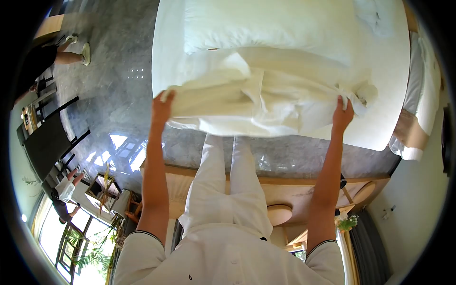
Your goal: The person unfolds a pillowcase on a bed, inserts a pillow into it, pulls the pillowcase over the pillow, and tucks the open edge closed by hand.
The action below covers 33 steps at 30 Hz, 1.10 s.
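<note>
Stretching sideways between the two hands, a cream-white cloth [228, 102] lies with its long axis running left to right, across the person's front and roughly along the near edge of the bed [380, 130]. The left hand [163, 105] is at the cloth's left end, beside the bed's left edge, its fingers curled in and seemingly pinching the border. The right hand [343, 114] sits towards the other end, in front of the bed's surface; its fingers look bent together on the near border, though the exact pinch is too small to tell. Neither hand is nearer the middle of the cloth in any clear way: that part spans the gap between them, a raised fold near its centre. The ends differ, however. Little or no cloth shows beyond the left fingers, while past the right ones a bunched, rumpled end carries on to the right. Farther from the body, just beyond the cloth, lies puffy white bedding [266, 26]; whether the cloth's underside touches the bed cannot be told from this angle
</note>
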Available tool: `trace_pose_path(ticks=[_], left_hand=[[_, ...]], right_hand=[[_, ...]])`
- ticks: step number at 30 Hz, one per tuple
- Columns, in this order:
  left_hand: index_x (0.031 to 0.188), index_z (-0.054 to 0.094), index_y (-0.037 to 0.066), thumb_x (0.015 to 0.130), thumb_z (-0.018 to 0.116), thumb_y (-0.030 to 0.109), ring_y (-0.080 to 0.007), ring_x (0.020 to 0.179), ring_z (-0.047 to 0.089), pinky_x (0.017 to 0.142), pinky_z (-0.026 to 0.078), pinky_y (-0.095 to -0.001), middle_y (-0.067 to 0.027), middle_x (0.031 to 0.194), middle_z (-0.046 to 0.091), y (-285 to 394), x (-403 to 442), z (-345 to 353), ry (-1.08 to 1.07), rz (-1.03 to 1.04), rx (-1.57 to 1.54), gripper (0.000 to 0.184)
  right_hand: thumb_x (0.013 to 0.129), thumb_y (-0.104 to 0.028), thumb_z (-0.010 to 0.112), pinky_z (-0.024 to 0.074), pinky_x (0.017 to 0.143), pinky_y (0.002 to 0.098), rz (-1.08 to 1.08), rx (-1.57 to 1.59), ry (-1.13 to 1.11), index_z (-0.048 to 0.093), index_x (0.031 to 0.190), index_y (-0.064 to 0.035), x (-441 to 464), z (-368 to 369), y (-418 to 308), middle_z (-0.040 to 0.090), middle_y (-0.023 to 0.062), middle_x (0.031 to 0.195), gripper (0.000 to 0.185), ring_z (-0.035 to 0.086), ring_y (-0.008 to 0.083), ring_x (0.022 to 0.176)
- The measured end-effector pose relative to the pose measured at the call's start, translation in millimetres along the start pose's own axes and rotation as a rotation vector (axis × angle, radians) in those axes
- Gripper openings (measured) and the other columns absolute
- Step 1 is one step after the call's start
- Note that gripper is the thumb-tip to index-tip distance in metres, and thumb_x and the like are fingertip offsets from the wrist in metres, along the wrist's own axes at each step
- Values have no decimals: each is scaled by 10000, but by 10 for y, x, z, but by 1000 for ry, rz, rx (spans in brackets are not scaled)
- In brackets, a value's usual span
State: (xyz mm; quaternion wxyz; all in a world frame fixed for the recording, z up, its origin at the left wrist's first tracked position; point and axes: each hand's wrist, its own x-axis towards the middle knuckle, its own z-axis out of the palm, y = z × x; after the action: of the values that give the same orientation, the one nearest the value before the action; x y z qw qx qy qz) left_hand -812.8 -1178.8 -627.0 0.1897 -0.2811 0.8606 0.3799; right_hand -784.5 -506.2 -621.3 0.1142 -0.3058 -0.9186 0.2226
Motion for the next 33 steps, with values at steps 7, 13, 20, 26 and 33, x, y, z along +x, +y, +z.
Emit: trace_pose_path(ticks=[7,13,20,26,33], left_hand=[[1451,655,-40,1126,665,435,-254,1095,738,908,596,-402,-135,1350,738,-371,568,6,293,-179,-743,575],[1495,575,-84,1015,693,417,-340,1263,706,1010,588,-485,-228,1413,687,-1144,746,504,302,-534,-592,704],[1538,548,61,910,762,207,-395,1389,593,1205,425,-532,-184,1466,654,-679,366,567,309,316,194,679],[1613,469,67,894,887,587,-342,1390,602,1224,318,-618,-147,1465,663,362,679,1131,415,333,221,981],[998,749,22,1030,756,417,-245,773,659,714,537,-415,-75,850,741,745,1091,713,-364,246,375,397]], right_hand=[[1097,-326,687,574,942,392,209,168,-70,789,1266,31,289,-327,507,833,170,1136,407,751,245,1008],[1066,-298,633,551,1066,501,281,-328,-677,762,1256,31,199,-51,1247,772,304,1250,401,716,470,1241],[859,34,669,447,1173,579,-363,-463,-135,586,1531,-79,-219,282,256,626,192,1471,686,551,419,1429],[902,-124,828,488,1184,556,-211,-134,-357,406,1703,-170,-276,1116,-917,481,225,1665,907,535,477,1458],[915,-218,864,577,926,483,-348,-153,-904,658,1290,-66,211,1090,-738,773,207,1025,454,741,434,1014]])
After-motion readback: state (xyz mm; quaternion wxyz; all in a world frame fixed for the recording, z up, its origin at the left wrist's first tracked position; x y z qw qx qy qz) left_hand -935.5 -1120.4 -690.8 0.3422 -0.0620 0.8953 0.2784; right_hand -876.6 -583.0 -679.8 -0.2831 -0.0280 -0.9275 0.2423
